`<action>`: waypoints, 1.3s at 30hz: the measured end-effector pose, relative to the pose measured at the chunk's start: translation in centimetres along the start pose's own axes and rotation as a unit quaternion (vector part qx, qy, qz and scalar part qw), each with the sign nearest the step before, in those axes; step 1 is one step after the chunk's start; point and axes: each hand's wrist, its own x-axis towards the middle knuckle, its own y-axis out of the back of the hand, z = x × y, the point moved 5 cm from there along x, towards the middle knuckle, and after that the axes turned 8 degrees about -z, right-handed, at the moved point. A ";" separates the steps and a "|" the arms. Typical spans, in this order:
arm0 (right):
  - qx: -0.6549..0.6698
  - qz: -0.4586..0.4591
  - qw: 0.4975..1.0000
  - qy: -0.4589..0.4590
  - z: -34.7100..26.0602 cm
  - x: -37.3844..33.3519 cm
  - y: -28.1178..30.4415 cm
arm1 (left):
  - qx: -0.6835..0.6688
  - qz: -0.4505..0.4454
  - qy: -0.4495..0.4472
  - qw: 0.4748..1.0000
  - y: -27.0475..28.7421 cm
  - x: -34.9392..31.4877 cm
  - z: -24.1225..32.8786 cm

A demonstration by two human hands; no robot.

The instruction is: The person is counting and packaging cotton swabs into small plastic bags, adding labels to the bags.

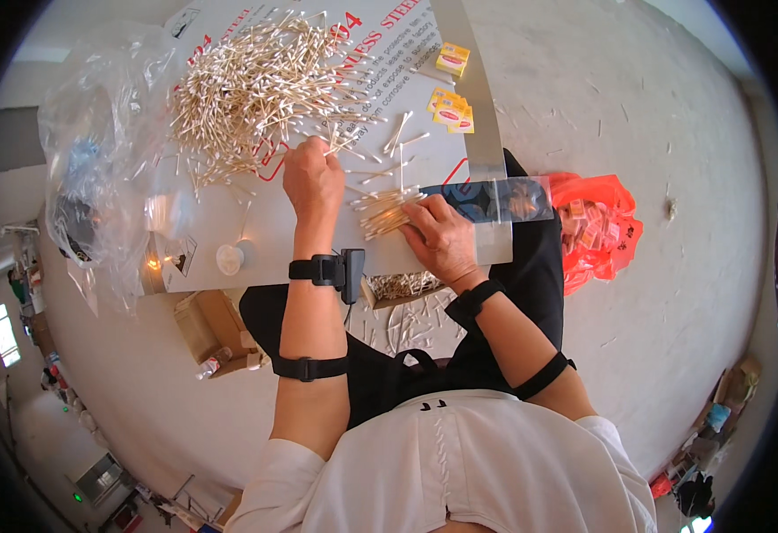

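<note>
White shirt cloth (446, 471) is lying nearest while the curled left hand (315, 178) and bent-fingered right hand (444, 235) are touching cotton swabs (380, 214), grips unclear.

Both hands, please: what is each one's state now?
Left hand: curled closed; contents hidden.
Right hand: touching cotton swabs; whether gripping cannot be told.

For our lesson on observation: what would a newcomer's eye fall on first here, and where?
The great heap of cotton swabs near the table's far edge would probably draw the eye first. Next comes the bright red plastic bag to the right of the table, then the small yellow packets near its right edge.
</note>
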 end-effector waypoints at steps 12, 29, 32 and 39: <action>0.001 -0.005 1.000 -0.001 0.1 -0.1 -0.1 | -0.006 -0.081 -0.221 0.972 0.0 -1.3 3.3; 0.012 0.002 1.000 -0.006 0.1 0.0 0.1 | -0.012 -0.070 -0.223 0.972 -0.8 -2.4 4.2; 0.008 0.000 1.000 0.003 -0.2 0.1 0.0 | -0.035 -0.062 -0.172 0.983 -1.1 -1.4 4.7; 0.013 0.008 1.000 0.001 -0.3 0.1 0.0 | -0.055 -0.098 -0.081 0.990 -4.6 1.2 5.5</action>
